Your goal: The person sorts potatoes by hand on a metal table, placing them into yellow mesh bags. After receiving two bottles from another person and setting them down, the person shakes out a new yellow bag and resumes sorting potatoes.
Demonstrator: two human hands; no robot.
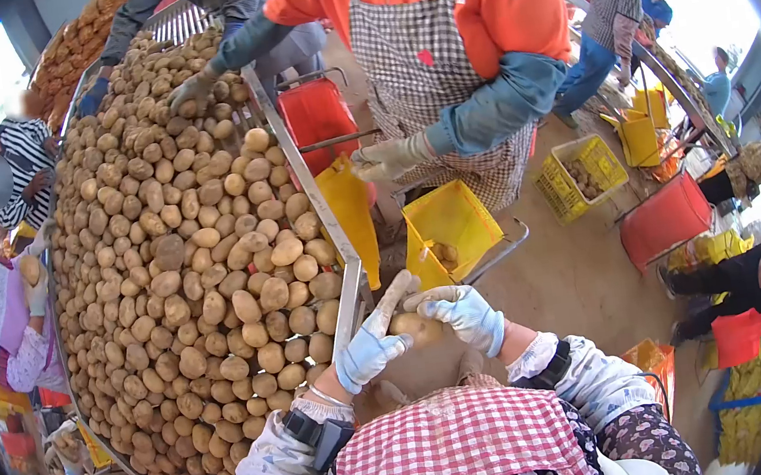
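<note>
Both of my hands meet in front of my checked apron (456, 445), at the corner of a sorting table. A potato (417, 328) sits between them. My right hand (467, 317), in a pale blue and grey work glove, curls its fingers over the potato's top and side. From the other side my left hand (372, 343), gloved alike, holds the potato, its dirty fingers pointing up and forward. The palms are partly hidden. To my left, a thick layer of loose potatoes (186, 260) covers the table, whose metal rim (308, 175) runs close by my left hand.
Ahead, a yellow crate (455, 229) holds a few potatoes, beside a red bin (318, 118). A co-worker in a checked apron (416, 55) reaches over the table. Other people work along its far side. To the right stand a yellow basket (580, 179) and a red container (667, 219).
</note>
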